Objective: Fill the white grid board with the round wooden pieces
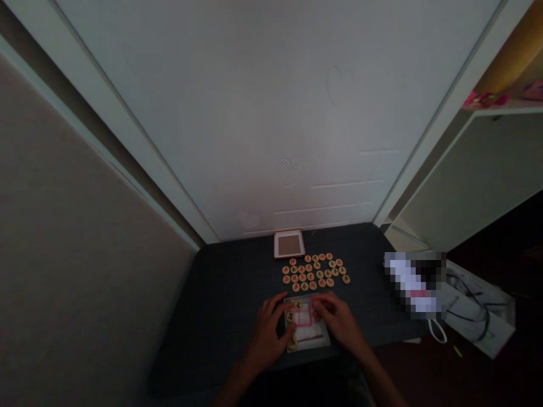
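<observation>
A shallow clear-rimmed box point(322, 343) lies near the front edge of the dark table. Several round Chinese chess pieces with dark characters line its left side, among them one piece point(298, 304) in the upper corner. My left hand point(268, 333) rests over the box's left rim, fingers spread and curved, thumb and forefinger beside the pieces. At the upper right of the box, my right hand point(337, 319) is closed in a pinch, apparently on a chess piece mostly covered by the fingers. Beyond the box, loose chess pieces point(310, 276) with red or dark characters lie in uneven rows.
A small pink-and-white framed tray point(289, 245) sits at the table's back, against the white panel point(263, 113). To the right, a blurred-out item point(413, 285) lies by the table edge, near a white box point(479, 308) with dark cords. A wall point(85, 237) rises at left.
</observation>
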Demonstrator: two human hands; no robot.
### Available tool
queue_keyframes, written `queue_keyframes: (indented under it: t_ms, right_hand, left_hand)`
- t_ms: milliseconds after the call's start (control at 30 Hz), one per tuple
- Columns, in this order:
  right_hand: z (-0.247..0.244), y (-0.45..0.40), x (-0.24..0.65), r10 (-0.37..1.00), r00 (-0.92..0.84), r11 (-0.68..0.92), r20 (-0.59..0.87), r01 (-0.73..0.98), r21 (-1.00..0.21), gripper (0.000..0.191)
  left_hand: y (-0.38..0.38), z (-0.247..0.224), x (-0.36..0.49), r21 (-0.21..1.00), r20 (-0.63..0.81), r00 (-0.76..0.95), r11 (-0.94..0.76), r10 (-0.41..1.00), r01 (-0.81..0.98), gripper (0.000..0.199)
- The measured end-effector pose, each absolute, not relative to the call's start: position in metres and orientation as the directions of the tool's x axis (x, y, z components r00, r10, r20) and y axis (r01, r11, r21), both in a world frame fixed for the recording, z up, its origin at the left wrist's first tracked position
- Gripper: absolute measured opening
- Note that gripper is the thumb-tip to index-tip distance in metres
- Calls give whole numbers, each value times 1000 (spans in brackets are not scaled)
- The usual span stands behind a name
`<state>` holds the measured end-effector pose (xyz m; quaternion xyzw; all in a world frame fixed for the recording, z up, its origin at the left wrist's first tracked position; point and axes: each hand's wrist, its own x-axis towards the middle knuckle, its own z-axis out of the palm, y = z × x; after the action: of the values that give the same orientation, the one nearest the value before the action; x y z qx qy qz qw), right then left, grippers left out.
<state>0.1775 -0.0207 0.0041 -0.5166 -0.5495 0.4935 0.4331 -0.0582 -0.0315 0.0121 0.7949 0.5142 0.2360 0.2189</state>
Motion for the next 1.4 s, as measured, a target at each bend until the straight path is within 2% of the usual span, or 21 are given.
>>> queue_keyframes:
  t_ms: [167, 400, 500, 633, 1067, 1400]
  right_hand:
    - [1, -20, 171, 993, -115, -11, -33, 189, -982, 36]
    - [6, -18, 166, 994, -108, 26, -23, 426, -904, 27]
    - [8, -17, 162, 993, -106, 11, -50, 507, -862, 25]
    - [5, -15, 158, 996, -85, 36, -18, 591, -806, 20]
    - [-1, -19, 153, 989, -101, 148, 109, 712, -686, 23]
    - [3, -29, 160, 949, -231, 309, 214, 817, -487, 15]
  left_hand:
    - [-31, 7, -57, 579, 150, 365, -381, 919, 721, 44]
    - [-33, 6, -57, 554, 167, 365, -393, 916, 734, 39]
    - [-33, 5, -56, 552, 178, 360, -396, 916, 734, 37]
    - [-34, 3, -55, 551, 185, 348, -391, 919, 738, 37]
    - [-35, 5, -55, 537, 199, 344, -396, 918, 745, 33]
    - [-35, 4, -55, 521, 220, 353, -415, 910, 746, 30]
